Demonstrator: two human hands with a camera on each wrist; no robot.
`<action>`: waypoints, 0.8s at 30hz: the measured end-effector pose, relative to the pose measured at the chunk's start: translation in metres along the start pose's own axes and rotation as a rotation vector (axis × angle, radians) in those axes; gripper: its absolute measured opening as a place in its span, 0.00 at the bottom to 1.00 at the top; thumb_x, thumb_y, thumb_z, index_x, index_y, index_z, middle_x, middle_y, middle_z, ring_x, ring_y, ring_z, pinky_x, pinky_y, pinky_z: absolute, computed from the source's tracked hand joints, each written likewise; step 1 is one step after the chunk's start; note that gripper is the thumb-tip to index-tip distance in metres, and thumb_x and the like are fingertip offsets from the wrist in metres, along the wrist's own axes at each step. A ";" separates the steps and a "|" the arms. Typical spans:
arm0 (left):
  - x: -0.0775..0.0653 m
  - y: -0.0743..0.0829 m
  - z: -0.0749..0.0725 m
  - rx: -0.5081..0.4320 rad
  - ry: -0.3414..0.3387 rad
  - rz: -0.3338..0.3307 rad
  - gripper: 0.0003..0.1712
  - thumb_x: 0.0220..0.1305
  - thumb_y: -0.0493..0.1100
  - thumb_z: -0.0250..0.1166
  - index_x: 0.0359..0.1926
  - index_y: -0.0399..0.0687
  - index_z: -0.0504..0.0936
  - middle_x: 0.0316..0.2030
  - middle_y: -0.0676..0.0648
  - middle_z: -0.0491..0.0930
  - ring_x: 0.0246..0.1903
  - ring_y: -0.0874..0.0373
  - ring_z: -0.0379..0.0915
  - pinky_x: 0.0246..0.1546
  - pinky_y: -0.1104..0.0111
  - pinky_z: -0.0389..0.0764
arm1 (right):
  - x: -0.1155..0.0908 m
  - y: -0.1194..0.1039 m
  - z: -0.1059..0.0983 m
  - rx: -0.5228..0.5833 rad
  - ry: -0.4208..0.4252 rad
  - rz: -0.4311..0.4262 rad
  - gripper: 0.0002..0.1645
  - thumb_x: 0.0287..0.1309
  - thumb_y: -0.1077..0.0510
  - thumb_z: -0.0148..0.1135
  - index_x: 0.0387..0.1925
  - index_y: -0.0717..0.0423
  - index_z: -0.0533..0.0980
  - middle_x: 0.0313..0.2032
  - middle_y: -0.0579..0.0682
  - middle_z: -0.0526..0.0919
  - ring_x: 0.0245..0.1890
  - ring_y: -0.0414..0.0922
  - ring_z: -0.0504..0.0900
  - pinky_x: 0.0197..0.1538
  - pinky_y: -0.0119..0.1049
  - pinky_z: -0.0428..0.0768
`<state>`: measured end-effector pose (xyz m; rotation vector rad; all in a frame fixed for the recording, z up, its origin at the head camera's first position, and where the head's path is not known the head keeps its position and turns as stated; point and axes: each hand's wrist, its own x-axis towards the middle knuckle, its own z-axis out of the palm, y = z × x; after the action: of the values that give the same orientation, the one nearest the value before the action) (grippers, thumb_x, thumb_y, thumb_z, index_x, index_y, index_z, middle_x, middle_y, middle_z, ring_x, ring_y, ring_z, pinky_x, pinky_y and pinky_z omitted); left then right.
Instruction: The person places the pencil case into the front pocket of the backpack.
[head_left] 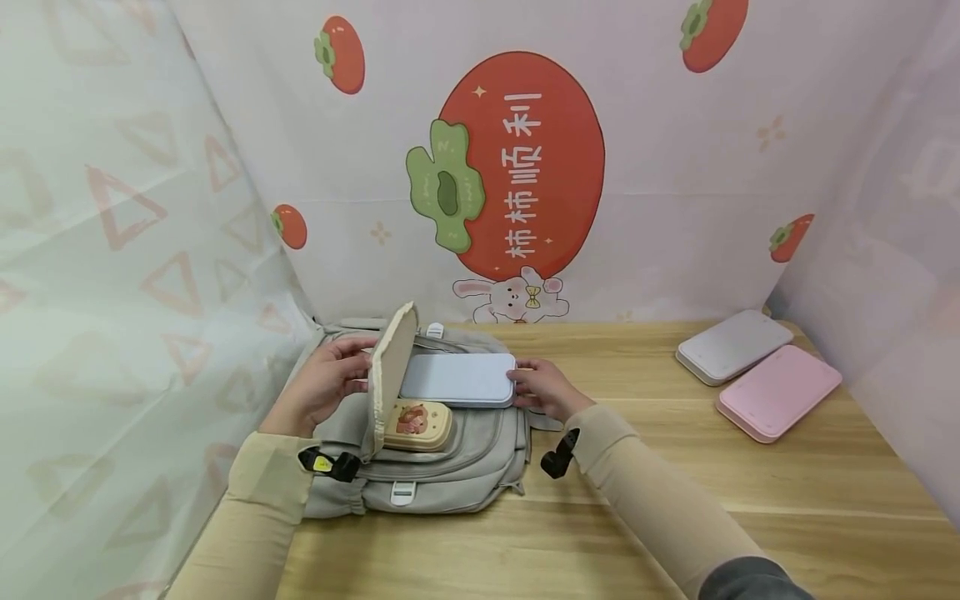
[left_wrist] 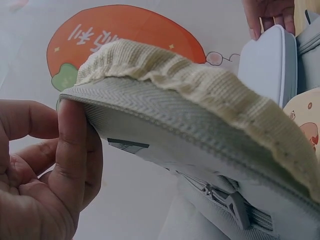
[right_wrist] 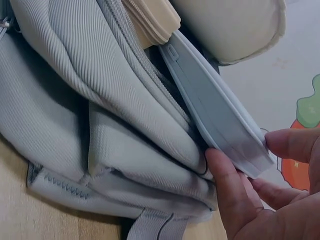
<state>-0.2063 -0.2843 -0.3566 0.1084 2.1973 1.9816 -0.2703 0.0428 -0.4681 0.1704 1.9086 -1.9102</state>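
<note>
Head view: the right hand (head_left: 547,390) pinches one end of a pale blue case (head_left: 457,377) in its fingers (head_left: 531,377); the case stretches leftward from them, partly in the open backpack (head_left: 453,493). The fingers of the left hand (head_left: 324,383) are bent, their tips against the outer side of the raised flap (head_left: 392,367); whether they pinch its edge cannot be told. Between both sets of fingers, just beside the pale blue case, a printed cream case (head_left: 417,423) lies in the backpack. Well right of the right fingers, a white case (head_left: 735,346) and a pink case (head_left: 780,393) lie side by side on the worktop (head_left: 450,558).
</note>
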 end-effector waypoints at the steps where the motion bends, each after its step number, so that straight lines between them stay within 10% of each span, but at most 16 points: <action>1: 0.000 0.000 0.000 0.000 -0.001 0.000 0.25 0.78 0.30 0.52 0.70 0.19 0.62 0.41 0.51 0.81 0.34 0.63 0.79 0.34 0.72 0.83 | 0.001 0.000 0.001 -0.001 0.002 -0.002 0.28 0.75 0.61 0.58 0.72 0.65 0.67 0.45 0.57 0.80 0.38 0.44 0.81 0.38 0.34 0.87; 24: 0.001 -0.003 0.001 -0.006 0.021 -0.019 0.26 0.77 0.30 0.53 0.70 0.20 0.63 0.45 0.51 0.81 0.36 0.63 0.80 0.33 0.72 0.83 | -0.001 -0.003 0.022 -0.036 0.064 -0.014 0.27 0.76 0.63 0.56 0.70 0.66 0.67 0.42 0.59 0.79 0.33 0.43 0.81 0.34 0.34 0.86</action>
<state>-0.2068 -0.2838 -0.3601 0.0662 2.1962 1.9883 -0.2660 0.0215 -0.4644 0.2100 1.9892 -1.9001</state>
